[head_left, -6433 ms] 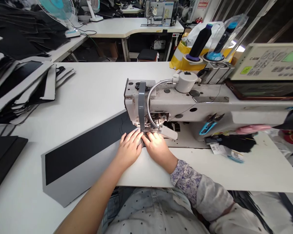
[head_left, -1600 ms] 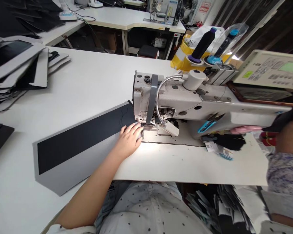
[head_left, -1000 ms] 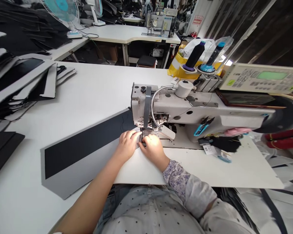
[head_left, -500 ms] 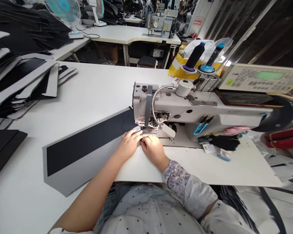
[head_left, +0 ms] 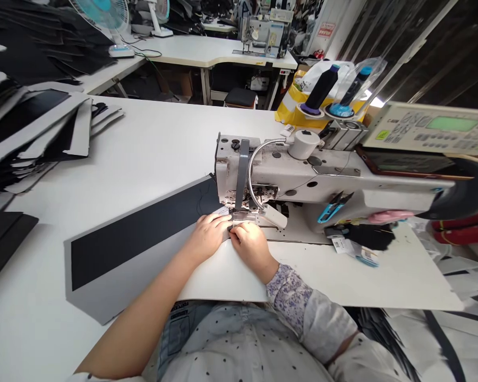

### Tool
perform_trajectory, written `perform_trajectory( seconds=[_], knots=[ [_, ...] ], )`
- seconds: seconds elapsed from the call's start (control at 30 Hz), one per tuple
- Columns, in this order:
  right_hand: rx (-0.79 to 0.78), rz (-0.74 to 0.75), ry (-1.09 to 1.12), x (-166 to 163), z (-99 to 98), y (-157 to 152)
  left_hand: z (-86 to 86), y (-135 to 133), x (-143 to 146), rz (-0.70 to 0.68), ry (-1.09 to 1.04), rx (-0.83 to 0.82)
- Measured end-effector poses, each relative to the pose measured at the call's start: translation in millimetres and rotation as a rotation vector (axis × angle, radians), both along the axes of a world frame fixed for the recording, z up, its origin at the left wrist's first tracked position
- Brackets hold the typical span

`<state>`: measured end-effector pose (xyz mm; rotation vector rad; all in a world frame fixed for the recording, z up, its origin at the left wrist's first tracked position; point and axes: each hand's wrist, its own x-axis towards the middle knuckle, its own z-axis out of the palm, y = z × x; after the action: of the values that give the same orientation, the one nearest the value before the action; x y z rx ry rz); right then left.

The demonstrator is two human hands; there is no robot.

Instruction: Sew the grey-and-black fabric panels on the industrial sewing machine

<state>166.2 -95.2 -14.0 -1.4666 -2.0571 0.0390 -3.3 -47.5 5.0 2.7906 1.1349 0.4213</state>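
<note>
Under the left grip (head_left: pixel 207 239) lies one end of a grey panel with a black band (head_left: pixel 143 233), the rest slanting off leftward over the white surface (head_left: pixel 155 143). That grip is loosely spread, its fingers resting on the panel rather than clasping it. Just beside it, the right grip (head_left: pixel 252 248) is curled in; I can't tell whether it pinches the edge. Right ahead of both stands a sewing machine (head_left: pixel 271 170), with blue snips (head_left: pixel 329 213) to the right. Well left of both grips sits a pile of cut pieces (head_left: pixel 35 132).
</note>
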Motion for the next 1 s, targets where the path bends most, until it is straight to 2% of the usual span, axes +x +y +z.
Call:
perform_trajectory(
  seconds=[0.3, 0.53, 0.67, 1.0],
  knots=[
    [-0.001, 0.002, 0.012, 2, -0.2, 5, 0.4, 4, 2, -0.006, -0.014, 0.001],
    [0.014, 0.027, 0.129, 16, 3.6, 5, -3.4, 4, -4, -0.061, 0.006, 0.029],
    [0.012, 0.087, 0.051, 18, 4.1, 6, -7.7, 5, -7, -0.082, 0.004, 0.032],
    [-0.016, 0.070, -0.102, 17, 1.7, 10, -4.6, 14, -5, -0.087, 0.001, 0.026]
  ],
)
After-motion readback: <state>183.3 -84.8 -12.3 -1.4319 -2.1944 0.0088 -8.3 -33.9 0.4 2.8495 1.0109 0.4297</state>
